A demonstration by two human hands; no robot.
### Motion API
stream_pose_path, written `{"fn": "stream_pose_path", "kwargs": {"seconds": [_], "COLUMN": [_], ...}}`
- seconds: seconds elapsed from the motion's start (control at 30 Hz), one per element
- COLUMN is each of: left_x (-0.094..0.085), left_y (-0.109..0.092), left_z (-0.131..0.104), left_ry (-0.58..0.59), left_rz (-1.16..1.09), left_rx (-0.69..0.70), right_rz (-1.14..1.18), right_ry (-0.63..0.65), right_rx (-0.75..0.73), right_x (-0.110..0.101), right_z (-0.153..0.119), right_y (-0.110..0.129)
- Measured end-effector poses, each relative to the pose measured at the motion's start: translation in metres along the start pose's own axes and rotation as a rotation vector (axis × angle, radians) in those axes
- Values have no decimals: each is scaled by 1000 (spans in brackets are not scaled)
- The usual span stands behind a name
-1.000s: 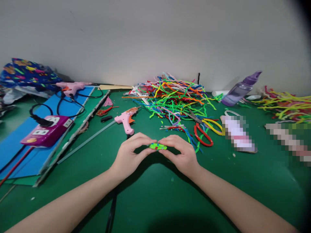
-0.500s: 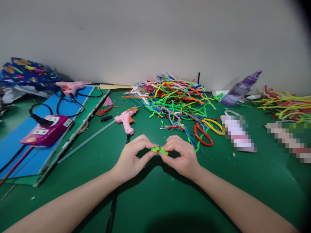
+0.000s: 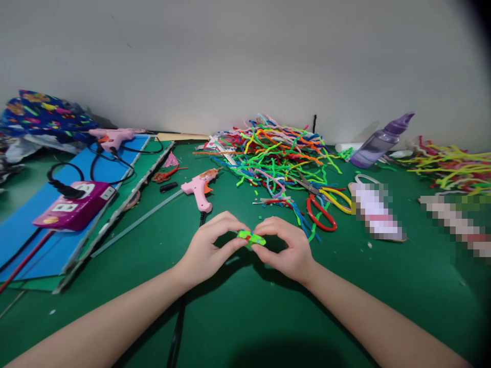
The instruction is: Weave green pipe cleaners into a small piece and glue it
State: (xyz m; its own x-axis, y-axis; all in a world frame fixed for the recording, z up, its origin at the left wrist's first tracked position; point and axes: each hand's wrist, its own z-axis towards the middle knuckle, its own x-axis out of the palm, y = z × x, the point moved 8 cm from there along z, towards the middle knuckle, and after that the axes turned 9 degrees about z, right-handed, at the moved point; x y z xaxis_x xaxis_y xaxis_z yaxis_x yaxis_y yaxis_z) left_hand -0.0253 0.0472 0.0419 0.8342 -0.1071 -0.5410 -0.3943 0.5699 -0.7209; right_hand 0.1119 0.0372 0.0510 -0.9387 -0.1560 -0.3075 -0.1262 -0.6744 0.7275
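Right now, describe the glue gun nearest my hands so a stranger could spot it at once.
On the green table, find the multicoloured pipe cleaner pile. Left of it lies a pink glue gun. Unlike its twin on the blue board, it has a long glue stick jutting from its back.

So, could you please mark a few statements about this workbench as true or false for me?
1. The left hand and right hand both hold the small green piece. True.
2. The scissors have two blue handles. False: one handle is red, the other yellow.
3. A black plug sits in the magenta power strip. True.
4. The right hand grips the nearer pink glue gun. False: it lies on the green table, left of the pile of fuzzy strips.
5. The purple bottle is right of that pile. True.
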Motion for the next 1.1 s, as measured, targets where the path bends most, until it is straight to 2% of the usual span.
{"fn": "stream_pose_path", "kwargs": {"seconds": [0.23, 0.47, 0.67, 0.83, 0.97, 1.1], "left_x": [-6, 0, 0, -2, 1, 8], "left_y": [2, 3, 10, 26, 37, 43], "left_z": [-3, 0, 0, -1, -3, -6], "left_ry": [-86, -11, -8, -61, -50, -24], "left_rz": [-8, -83, -107, -275, -344, -431], "left_rx": [-15, -103, -143, -336, -469, -521], "right_rz": [53, 174, 147, 44, -75, -88], "right_ry": [-13, 3, 14, -18, 66, 101], "right_rx": [38, 87, 121, 85, 3, -24], "right_x": [-2, 0, 0, -4, 2, 4], "right_z": [3, 5, 1, -3, -4, -2], "right_y": [-1, -2, -7, -10, -8, -7]}}
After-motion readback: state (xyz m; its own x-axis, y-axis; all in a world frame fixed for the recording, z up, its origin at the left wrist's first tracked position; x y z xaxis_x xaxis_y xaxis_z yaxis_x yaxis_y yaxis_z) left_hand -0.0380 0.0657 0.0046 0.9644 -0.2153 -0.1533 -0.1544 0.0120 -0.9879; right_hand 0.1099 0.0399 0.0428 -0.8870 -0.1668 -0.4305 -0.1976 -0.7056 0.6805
